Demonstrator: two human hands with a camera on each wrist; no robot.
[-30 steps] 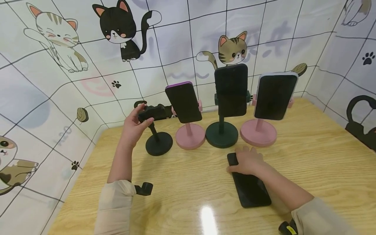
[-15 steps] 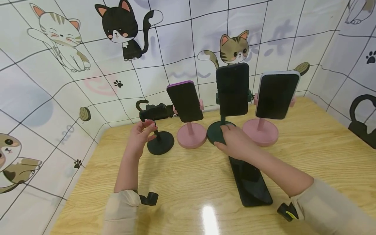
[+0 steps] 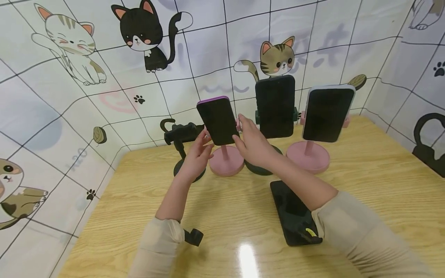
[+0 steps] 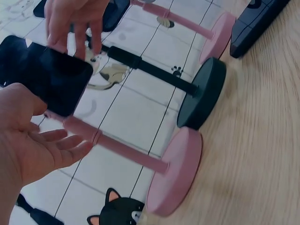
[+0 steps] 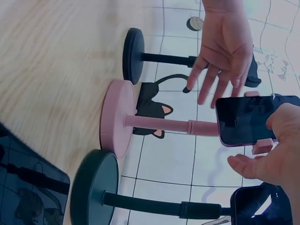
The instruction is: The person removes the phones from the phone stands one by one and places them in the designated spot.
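A phone with a purple edge [image 3: 218, 120] sits clamped in a pink phone stand [image 3: 226, 161]. At its left side is my left hand [image 3: 195, 160], fingers loosely spread; in the left wrist view its thumb overlaps the phone's lower corner. My right hand [image 3: 256, 143] is at the right side of the same phone, its thumb over the screen's edge. In the right wrist view the right thumb lies in front of the phone [image 5: 253, 119], with a finger stretched beside the clamp. Whether either hand presses on the phone cannot be told.
A black stand [image 3: 184, 135] without a phone stands left. Right of the pink stand are a dark green stand holding a tall black phone [image 3: 276, 106] and another pink one with a white-edged phone [image 3: 328, 112]. A large black phone or tablet [image 3: 290, 216] lies flat in front.
My left hand has left the black stand's holder and moved right to the purple-edged phone. My right hand has lifted off the flat black device and come left to that phone.
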